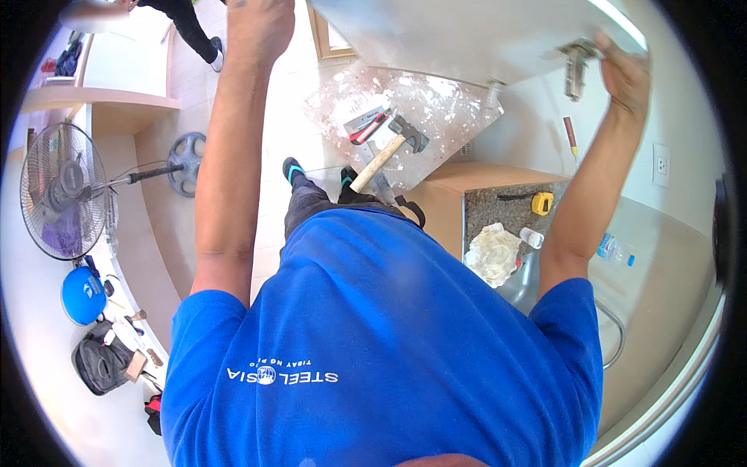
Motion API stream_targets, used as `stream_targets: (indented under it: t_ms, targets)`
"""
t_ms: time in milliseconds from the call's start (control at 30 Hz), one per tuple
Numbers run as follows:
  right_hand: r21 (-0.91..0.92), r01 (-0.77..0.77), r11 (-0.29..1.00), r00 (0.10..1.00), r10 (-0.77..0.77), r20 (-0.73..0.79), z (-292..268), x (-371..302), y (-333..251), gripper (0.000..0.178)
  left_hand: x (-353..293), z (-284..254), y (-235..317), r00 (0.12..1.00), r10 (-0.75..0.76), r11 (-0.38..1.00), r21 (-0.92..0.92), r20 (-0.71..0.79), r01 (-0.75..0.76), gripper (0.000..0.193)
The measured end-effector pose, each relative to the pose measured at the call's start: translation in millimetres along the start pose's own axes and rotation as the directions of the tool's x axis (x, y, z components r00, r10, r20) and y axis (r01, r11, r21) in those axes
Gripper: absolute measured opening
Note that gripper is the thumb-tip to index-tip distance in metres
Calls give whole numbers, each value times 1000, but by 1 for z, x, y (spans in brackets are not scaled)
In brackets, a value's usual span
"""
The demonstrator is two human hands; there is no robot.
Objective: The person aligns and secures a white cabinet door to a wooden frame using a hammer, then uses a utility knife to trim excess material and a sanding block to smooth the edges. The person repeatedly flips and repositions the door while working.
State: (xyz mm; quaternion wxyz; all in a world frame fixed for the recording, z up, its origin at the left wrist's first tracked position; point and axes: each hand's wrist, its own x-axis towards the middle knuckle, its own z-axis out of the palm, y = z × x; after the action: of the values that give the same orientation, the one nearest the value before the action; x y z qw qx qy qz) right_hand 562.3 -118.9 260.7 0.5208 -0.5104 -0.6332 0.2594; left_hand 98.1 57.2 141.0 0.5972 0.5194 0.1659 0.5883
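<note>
Bright walls and a pale floor (pixel 284 109) surround you, with a standing fan (pixel 62 191) at far left and, ahead of your shirt, a paint-speckled board (pixel 459 113) bearing a wooden-handled hatchet (pixel 377 165) and a red cutter (pixel 369 127). Above that board in the view, the pale panel (pixel 467 39) spans the top of the picture between your arms, its upper part cut off, so you cannot judge its full long axis; the visible lower edge runs across from upper left toward your right hand (pixel 629 78). What matters most is how the metal hinge (pixel 576 66) sits: just left of your right fingertips, on the panel's near face, its long axis pointing nearly straight down the picture. Your right hand is clearly the nearer one; your left hand (pixel 263 31) is well apart from the hinge. At the panel's right corner, your right fingers appear to pinch its edge, one digit lying beside the hinge, the others partly hidden. Your right forearm (pixel 591 171) slants up and outward from the elbow. Your left forearm (pixel 229 163) reaches almost straight up, its hand cropped at the top, so you cannot tell whether those fingers grip anything.
</note>
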Motion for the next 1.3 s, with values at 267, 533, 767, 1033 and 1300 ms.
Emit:
stream_targets:
  t_ms: [267, 533, 767, 1033, 1300]
  targets:
    - [309, -101, 946, 991, 122, -49, 100, -33, 86, 34, -30, -10, 29, 996, 76, 993, 83, 44, -80, 37]
    - [496, -192, 847, 975, 222, -3, 136, -39, 103, 46, -61, -26, 19, 968, -94, 983, 129, -232, 127, 38]
    - [538, -232, 810, 967, 254, 33, 143, -50, 116, 50, -74, -20, 13, 969, -158, 987, -5, -191, 160, 37]
    - [441, -314, 841, 949, 284, 133, 142, -39, 140, 43, -85, -31, 12, 940, -148, 979, 91, -308, 184, 41]
    - [292, -372, 881, 925, 379, 33, 134, -45, 159, 52, -95, -32, 15, 944, 49, 814, 560, -326, 151, 52]
